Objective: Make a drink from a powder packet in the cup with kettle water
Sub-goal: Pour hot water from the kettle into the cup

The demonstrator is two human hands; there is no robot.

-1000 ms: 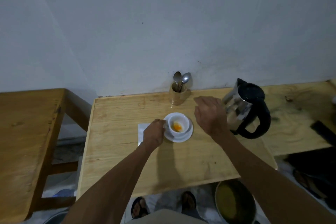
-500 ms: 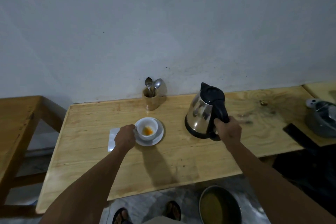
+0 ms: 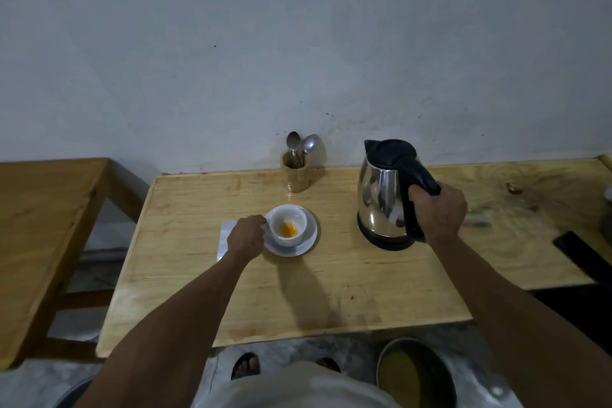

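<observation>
left hand (image 3: pixel 246 238) holds cup (image 3: pixel 287 225), fingers (image 3: pixel 259 221) curled | right hand (image 3: pixel 438 214) grips kettle (image 3: pixel 377 195) handle

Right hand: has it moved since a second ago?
Yes. The right hand went right, away from the cup, and now grips the kettle handle.

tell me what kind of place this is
Probably a plain home kitchen or tea corner: a steel kettle, a cup with orange powder on a saucer, and spoons in a holder, at a wooden table by a bare wall.
</observation>
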